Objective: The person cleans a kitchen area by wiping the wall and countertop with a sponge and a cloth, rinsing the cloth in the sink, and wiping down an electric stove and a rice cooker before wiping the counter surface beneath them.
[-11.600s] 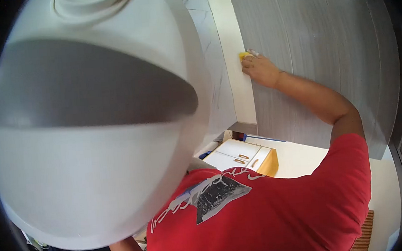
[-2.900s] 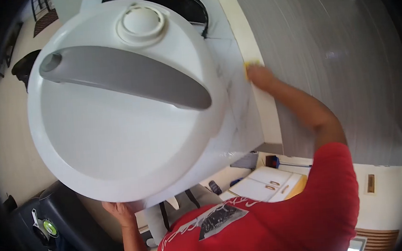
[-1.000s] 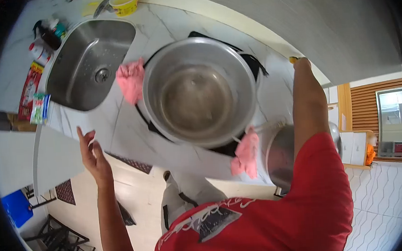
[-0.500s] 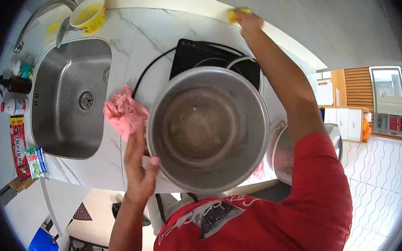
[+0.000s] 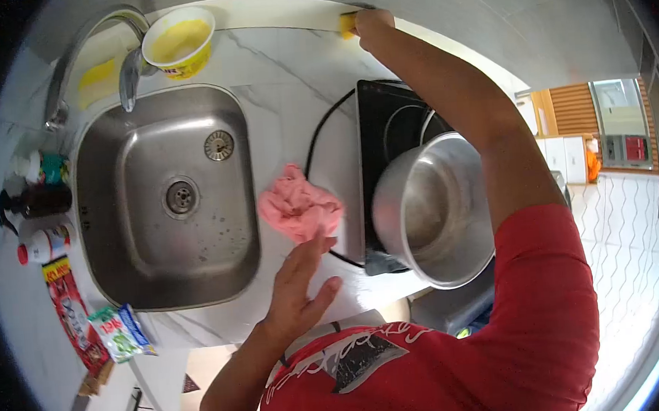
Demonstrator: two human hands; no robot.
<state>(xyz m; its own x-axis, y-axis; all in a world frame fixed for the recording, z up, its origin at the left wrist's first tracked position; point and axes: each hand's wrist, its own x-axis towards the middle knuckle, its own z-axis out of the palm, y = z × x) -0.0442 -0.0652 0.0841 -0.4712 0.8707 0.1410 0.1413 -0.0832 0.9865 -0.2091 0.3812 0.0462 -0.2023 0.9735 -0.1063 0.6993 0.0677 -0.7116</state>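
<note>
My right hand [image 5: 375,27] stretched forward, clasping yellow sponge [image 5: 347,25] at cream wall strip [image 5: 278,13]. My left hand [image 5: 299,298] unclenched, thumb spread, beside pink cloth [image 5: 299,205]; contact unclear.

Hands: two, namely one left hand [image 5: 296,296] and one right hand [image 5: 375,27]; worked items: one yellow sponge [image 5: 348,25], one pink cloth [image 5: 296,204], one metal pot [image 5: 397,204], one black cooktop [image 5: 374,126]. Sink zone: one stainless-steel sink [image 5: 132,173], two drain openings [image 5: 181,197], one faucet [image 5: 89,39], one yellow tub [image 5: 186,65], one dark pump bottle [image 5: 45,200], one red-capped white bottle [image 5: 46,244], one red packet [image 5: 73,311], one green-and-white packet [image 5: 117,332].
</note>
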